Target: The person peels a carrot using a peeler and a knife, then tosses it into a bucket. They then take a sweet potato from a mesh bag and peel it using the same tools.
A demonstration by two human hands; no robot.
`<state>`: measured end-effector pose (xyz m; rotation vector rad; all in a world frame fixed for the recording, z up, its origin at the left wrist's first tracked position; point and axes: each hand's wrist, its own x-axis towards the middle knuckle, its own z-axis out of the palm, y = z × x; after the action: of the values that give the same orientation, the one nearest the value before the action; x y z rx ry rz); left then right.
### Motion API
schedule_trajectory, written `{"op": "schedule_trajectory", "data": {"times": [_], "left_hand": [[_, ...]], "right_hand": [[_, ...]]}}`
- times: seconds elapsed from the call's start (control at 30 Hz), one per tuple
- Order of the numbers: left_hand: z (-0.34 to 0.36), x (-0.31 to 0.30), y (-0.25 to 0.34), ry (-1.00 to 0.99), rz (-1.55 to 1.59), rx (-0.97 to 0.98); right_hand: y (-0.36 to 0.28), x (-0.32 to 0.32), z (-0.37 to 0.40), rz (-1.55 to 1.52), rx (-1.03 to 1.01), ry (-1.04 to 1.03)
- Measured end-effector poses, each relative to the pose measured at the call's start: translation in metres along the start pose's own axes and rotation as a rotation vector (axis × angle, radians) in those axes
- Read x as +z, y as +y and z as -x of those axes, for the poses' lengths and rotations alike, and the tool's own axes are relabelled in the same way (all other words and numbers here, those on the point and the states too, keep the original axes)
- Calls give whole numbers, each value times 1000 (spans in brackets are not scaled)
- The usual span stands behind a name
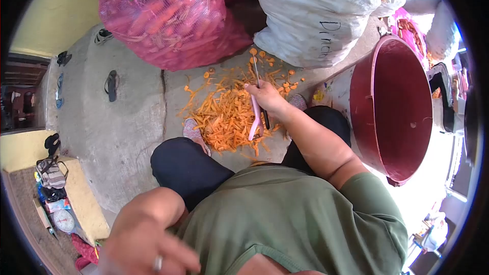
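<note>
My right hand [267, 98] is closed round a pink peeler [255, 117] and a knife with a dark handle [266, 119], its thin blade pointing away from me. Below it, orange peelings [219, 119] lie heaped on the concrete floor between my feet, with small round orange pieces [286, 85] around the far and right edges. At the lower left, close to my body, my left hand [153, 247] is blurred. Its fingers are apart, a ring shows on one, and nothing is seen in it.
A pink mesh sack of carrots [168, 25] stands at the back left, beside a white sack [318, 15]. On the right, a large dark red tub [364, 107] lies tilted with its mouth facing right. A slipper [111, 86] rests on the floor at left, and a scale [63, 220] stands at lower left.
</note>
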<state>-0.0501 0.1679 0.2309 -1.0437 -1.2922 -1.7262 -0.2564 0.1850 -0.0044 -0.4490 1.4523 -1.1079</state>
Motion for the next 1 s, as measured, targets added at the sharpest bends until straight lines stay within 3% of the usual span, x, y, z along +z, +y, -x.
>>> {"op": "schedule_trajectory", "data": {"times": [0.13,0.23,0.43,0.53,0.63,0.67,0.77,0.8,0.83,0.87,0.93,0.97,1.0], "left_hand": [[-39,14,18,-149,-432,-34],[-46,10,18,-142,-423,14],[-49,10,21,-142,-326,16],[-50,9,33,-196,-278,-149],[-35,1,38,-204,150,-289],[-24,-6,34,-7,338,-312],[59,-12,-12,657,361,-498],[93,-11,-4,902,-360,-882],[89,-70,-32,207,33,-1349],[119,-67,-62,249,22,-1643],[191,-45,-120,-40,-107,-2170],[223,-29,-146,-704,-357,-2081],[247,-8,-155,-734,-404,-2108]], "right_hand": [[0,5,-2,24,17,4],[-1,7,-4,14,17,13],[0,6,-9,48,12,-8],[-3,2,-7,21,24,-11],[-12,0,-5,-4,27,-22],[-13,-1,-4,-6,15,-18],[-13,-6,-7,118,-25,23],[-14,-8,-7,184,-49,34],[-14,-9,-8,250,-74,45],[-15,-7,-8,262,-92,44],[-16,-5,-6,295,-121,38],[-14,-4,-7,308,-135,39],[-14,-4,-10,321,-155,42]]}}
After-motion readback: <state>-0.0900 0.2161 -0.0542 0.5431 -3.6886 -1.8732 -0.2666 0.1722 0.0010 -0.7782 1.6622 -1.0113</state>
